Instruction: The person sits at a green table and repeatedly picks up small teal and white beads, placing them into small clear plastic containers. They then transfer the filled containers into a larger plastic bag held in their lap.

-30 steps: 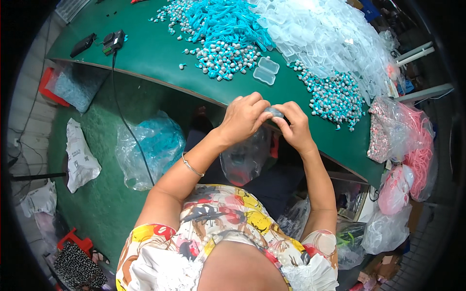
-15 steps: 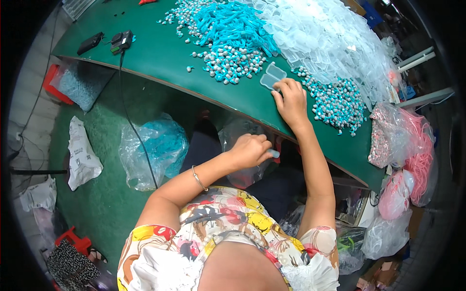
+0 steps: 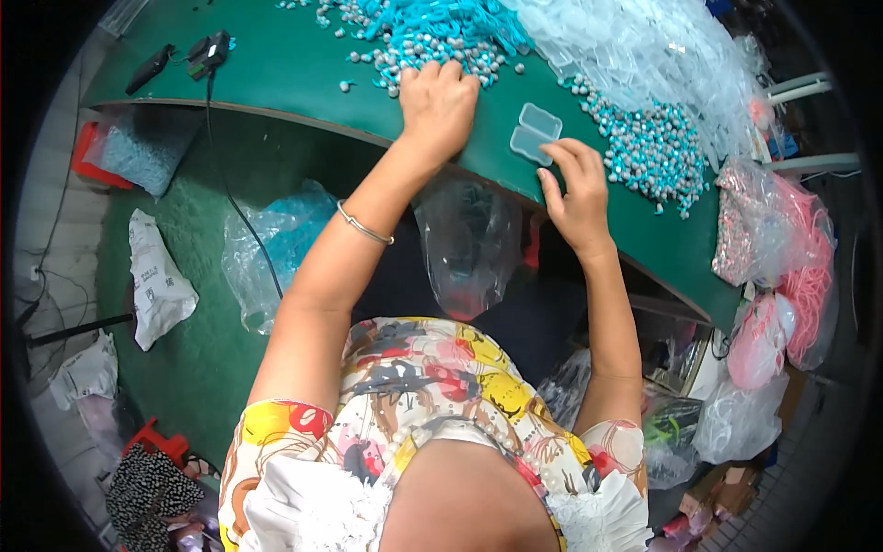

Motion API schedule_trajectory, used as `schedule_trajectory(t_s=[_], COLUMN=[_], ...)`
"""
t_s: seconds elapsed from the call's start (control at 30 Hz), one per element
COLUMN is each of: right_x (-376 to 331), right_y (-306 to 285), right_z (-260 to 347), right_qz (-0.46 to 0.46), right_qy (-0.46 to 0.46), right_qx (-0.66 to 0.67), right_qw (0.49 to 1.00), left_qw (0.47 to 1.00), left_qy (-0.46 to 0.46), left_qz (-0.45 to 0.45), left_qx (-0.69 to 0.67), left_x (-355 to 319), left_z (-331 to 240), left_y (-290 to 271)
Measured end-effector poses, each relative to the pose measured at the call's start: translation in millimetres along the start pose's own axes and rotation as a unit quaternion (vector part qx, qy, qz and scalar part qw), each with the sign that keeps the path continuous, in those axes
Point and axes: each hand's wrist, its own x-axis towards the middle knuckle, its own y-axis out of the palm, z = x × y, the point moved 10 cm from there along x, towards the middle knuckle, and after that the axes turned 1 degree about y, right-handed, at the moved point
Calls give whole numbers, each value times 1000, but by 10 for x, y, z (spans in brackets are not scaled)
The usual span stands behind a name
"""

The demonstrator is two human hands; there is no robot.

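Observation:
My left hand [image 3: 439,106] lies palm down on the green table [image 3: 294,78], its fingers curled into a pile of small grey and teal beads [image 3: 418,51]; what it grips is hidden. My right hand [image 3: 577,189] rests at the table's near edge, fingers spread, its fingertips touching a small clear open plastic case [image 3: 534,133]. A second spread of the same beads [image 3: 644,147] lies just right of the case. A clear plastic bag [image 3: 469,244] hangs below the table edge between my arms.
Teal cords [image 3: 460,18] and a heap of clear packets [image 3: 644,46] cover the far table. Black tools with a cable [image 3: 207,51] sit far left. Bags of pink items [image 3: 782,276] hang right. Plastic bags [image 3: 267,248] lie on the floor left.
My left hand rose from below the table edge onto the bead pile. My right hand drew back from the right-hand beads to the clear case.

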Motion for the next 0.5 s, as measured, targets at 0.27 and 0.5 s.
schedule_trajectory(t_s=[0.27, 0.5], right_x=[-1739, -2996], right_y=[1137, 1787], right_z=[-254, -2008], right_qz=[325, 322], right_qy=[247, 438], right_qx=[-18, -31], right_qw=[913, 839], left_qw=[998, 996], left_qy=[4, 38], left_qz=[-64, -84], left_qx=[19, -7], left_x=[-87, -76], left_z=[26, -84], left_y=[-49, -23])
